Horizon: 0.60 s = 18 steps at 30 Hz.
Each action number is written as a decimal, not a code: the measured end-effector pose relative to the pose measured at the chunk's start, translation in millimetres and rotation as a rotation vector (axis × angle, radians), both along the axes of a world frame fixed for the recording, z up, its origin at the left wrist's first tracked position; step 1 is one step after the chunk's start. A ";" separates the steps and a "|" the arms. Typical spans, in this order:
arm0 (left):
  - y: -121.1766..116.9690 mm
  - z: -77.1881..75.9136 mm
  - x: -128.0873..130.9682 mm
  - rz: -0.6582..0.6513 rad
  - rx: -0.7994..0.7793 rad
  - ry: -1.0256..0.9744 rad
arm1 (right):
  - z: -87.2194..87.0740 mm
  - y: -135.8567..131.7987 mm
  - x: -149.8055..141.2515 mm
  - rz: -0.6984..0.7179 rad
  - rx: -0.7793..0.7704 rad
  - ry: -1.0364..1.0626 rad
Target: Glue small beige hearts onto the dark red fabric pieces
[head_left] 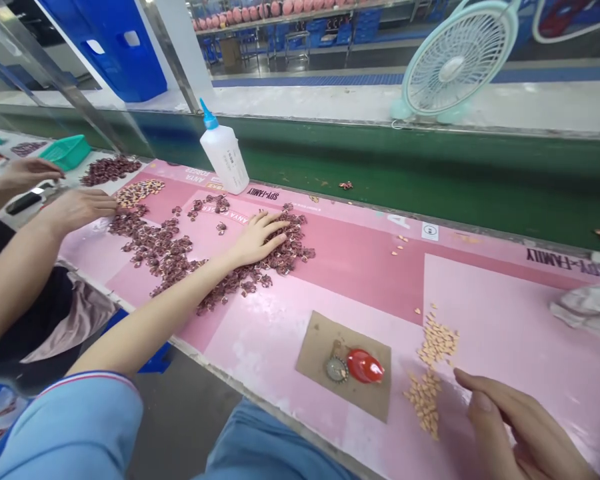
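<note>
My left hand (pixel 257 240) lies with fingers spread on a heap of small dark reddish-brown pieces (pixel 285 257), touching its top. More of these pieces (pixel 163 247) trail leftward over the pink printed mat (pixel 360 260). At the lower right, my right hand (pixel 515 420) has its index finger stretched out and thumb apart, with nothing visible between them. Just left of that fingertip lie two clusters of small beige pieces (pixel 437 341). Between the hands, a cardboard square (pixel 320 340) carries a glossy red blob (pixel 364 366) and a bottle cap (pixel 337 369).
A white bottle with blue nozzle (pixel 225 157) stands by the green conveyor belt (pixel 300 153). Beyond is a mint fan (pixel 460 60). A co-worker's hand (pixel 80 210) is at the left, near mixed pieces (pixel 140 192) and a green tray (pixel 67 153). A crumpled white cloth (pixel 587 310) lies right.
</note>
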<state>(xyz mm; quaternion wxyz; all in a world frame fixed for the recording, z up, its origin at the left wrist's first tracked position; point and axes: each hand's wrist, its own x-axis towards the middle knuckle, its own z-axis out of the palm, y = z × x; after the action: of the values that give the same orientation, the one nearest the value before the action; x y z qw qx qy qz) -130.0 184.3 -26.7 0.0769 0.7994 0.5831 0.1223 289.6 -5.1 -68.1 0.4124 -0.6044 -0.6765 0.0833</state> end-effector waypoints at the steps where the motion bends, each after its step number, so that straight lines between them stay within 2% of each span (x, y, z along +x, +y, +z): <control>1: 1.5 -1.9 11.9 -0.012 -0.017 -0.006 | 5.6 -0.2 -5.2 -0.025 -0.026 0.009; 5: -2.7 -4.0 51.5 -0.007 -0.091 -0.024 | 19.1 -1.4 -19.3 0.023 0.010 0.019; 8: -24.6 8.1 50.9 0.044 -0.122 -0.023 | 22.0 -5.4 -21.8 -0.045 -0.053 0.080; 10: -50.9 20.5 30.4 0.138 -0.110 -0.007 | 22.6 -8.9 -22.2 -0.103 -0.112 0.120; 13: -101.4 32.7 -16.2 0.399 -0.042 0.041 | 22.9 -12.6 -23.3 -0.108 -0.134 0.149; 16: -144.4 25.2 -54.4 0.651 0.001 0.076 | 25.4 -13.3 -26.6 -0.092 -0.135 0.157; 18: -160.4 11.6 -63.9 0.710 -0.007 0.076 | 29.6 -13.2 -30.5 -0.105 -0.146 0.174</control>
<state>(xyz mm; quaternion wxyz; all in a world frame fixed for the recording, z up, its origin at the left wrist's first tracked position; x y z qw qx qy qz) -193.9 23.9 -15.1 0.0105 0.5505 0.8275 0.1098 259.1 -18.3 -38.5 0.4283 -0.6580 -0.5976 0.1627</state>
